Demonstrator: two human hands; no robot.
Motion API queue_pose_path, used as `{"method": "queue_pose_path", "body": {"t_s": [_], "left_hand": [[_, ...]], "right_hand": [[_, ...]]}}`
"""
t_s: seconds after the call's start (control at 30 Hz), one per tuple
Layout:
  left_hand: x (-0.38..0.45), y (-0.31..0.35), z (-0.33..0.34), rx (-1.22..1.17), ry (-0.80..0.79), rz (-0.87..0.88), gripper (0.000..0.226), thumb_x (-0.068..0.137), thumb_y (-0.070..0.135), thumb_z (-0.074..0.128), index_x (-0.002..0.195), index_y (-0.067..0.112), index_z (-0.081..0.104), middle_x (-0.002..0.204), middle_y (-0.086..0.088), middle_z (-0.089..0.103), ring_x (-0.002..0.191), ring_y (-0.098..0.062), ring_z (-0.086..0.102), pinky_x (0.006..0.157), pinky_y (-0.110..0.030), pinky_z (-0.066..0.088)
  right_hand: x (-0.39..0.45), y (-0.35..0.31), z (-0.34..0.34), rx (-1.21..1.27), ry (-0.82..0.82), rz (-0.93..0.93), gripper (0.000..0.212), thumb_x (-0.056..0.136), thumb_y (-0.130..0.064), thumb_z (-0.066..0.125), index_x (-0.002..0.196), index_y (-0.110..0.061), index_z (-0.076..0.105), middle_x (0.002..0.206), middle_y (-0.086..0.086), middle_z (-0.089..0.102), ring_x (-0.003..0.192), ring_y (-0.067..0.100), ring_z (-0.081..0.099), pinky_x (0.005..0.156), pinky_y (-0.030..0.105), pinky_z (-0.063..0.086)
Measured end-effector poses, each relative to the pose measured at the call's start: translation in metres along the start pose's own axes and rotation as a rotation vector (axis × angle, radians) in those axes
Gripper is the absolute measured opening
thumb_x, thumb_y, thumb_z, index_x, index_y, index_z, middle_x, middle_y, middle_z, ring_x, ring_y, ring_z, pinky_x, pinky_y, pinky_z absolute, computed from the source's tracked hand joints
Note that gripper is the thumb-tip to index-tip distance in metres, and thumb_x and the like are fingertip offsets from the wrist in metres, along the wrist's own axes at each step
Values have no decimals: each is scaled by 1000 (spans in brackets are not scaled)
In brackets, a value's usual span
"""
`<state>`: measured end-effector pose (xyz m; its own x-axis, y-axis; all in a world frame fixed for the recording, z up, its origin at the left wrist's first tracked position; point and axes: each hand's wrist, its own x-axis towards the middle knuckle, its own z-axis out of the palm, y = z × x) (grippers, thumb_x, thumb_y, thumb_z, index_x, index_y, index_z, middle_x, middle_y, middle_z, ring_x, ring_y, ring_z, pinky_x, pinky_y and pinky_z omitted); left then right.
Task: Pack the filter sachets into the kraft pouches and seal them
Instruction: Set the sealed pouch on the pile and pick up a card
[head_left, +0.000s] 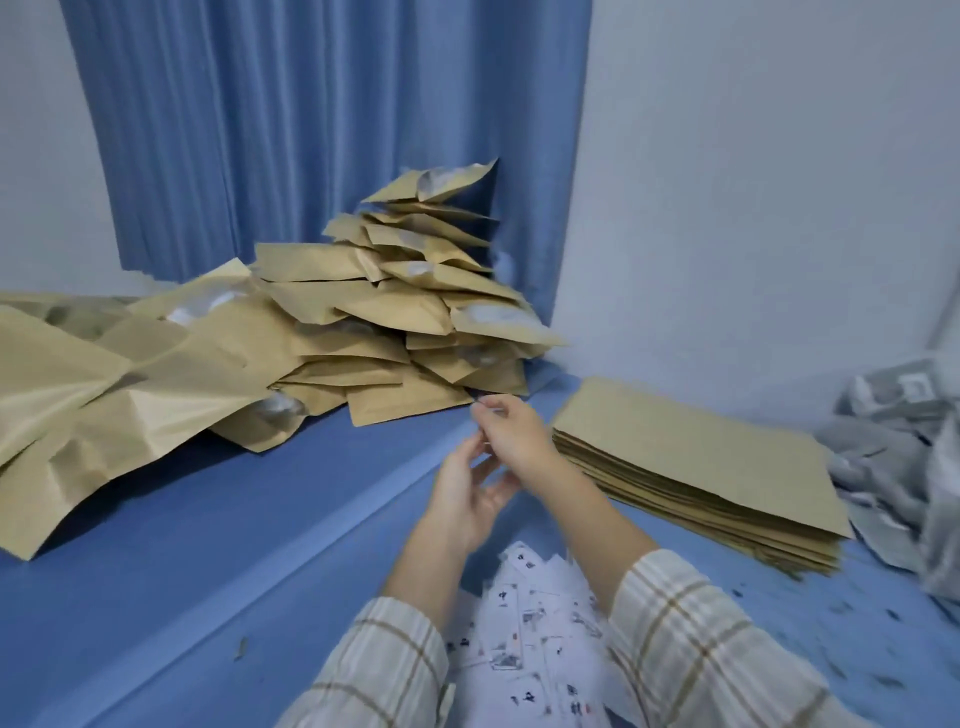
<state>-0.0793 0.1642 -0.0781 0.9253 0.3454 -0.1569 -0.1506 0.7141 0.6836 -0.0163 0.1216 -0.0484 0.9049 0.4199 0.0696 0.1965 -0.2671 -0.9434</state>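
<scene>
Two hands meet above the blue surface (156, 545): my right hand (511, 434) pinches something thin, perhaps a peeled strip, too blurred to name; my left hand (467, 493) hangs loose, holding nothing; sachets lie in a grey heap (898, 457) at right; one stack of flat kraft pouches (701, 457) beside it; dozens filled in the leaning pile (415, 291), which a careless toss could topple.

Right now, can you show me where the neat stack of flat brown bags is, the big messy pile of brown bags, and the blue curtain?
Neat stack of flat kraft pouches (691, 447): head view, on the top pouch's face.
Messy pile of kraft pouches (363, 312): head view, on a pouch mid-pile.
Blue curtain (311, 119): head view, on its folds.
</scene>
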Motion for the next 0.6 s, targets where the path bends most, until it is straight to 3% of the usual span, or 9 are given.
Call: {"method": "queue_pose_path", "body": {"t_s": [0.1, 0.2, 0.27, 0.33, 0.4, 0.47, 0.53, 0.6], "left_hand": [[21, -39, 26, 19, 29, -99, 17, 98, 10, 45, 101, 2, 60, 97, -15, 59, 82, -25, 60, 82, -39, 53], [38, -64, 44, -8, 32, -170, 13, 97, 9, 47, 100, 1, 58, 101, -19, 57, 87, -25, 57, 86, -35, 51], [48, -77, 53, -17, 48, -200, 9, 96, 9, 49, 95, 2, 55, 109, -22, 53, 90, -26, 57, 99, -38, 44], [52, -87, 62, 0, 74, -217, 12, 96, 9, 51, 104, 0, 52, 108, -23, 52, 101, -31, 56, 102, -39, 42], [54, -97, 69, 10, 80, -218, 22, 94, 10, 53, 113, -1, 49, 107, -22, 54, 111, -32, 54, 99, -39, 43], [51, -103, 73, 43, 44, -209, 17, 92, 12, 57, 106, 2, 54, 102, -15, 61, 104, -27, 59, 97, -37, 46], [45, -105, 77, 95, 17, -203, 11, 89, 15, 62, 99, 12, 60, 94, -6, 65, 91, -19, 62, 93, -34, 49], [39, -105, 79, 166, -2, -209, 20, 86, 23, 67, 105, 17, 61, 99, -4, 67, 92, -18, 63, 89, -33, 51]], "right_hand": [[13, 46, -52, -325, 219, -75, 36, 93, -26, 50, 126, -12, 53, 119, 9, 61, 110, 24, 56, 95, 28, 38], [23, 83, -102, -921, 463, -221, 55, 89, -35, 52, 137, -12, 39, 140, 7, 43, 132, 23, 32, 110, 32, 20], [27, 102, -128, -1196, 396, -164, 77, 86, -52, 51, 145, -11, 22, 151, 6, 27, 142, 21, 14, 115, 37, 3], [27, 121, -144, -1289, 285, -51, 87, 84, -63, 44, 147, -12, 14, 152, 6, 27, 144, 23, 7, 116, 41, -4], [22, 133, -153, -1298, 271, -37, 79, 86, -64, 40, 145, -15, 21, 142, 3, 45, 141, 22, 19, 116, 41, -2], [11, 141, -155, -1326, 333, -185, 65, 84, -57, 51, 137, -20, 41, 120, 1, 62, 127, 19, 43, 115, 38, 11], [-3, 144, -157, -1337, 476, -386, 50, 64, -45, 79, 109, -24, 68, 82, 0, 71, 92, 18, 65, 102, 38, 40], [-16, 145, -157, -1246, 588, -587, 40, 53, -29, 87, 91, -23, 75, 64, -1, 66, 71, 21, 67, 84, 45, 52]]}}
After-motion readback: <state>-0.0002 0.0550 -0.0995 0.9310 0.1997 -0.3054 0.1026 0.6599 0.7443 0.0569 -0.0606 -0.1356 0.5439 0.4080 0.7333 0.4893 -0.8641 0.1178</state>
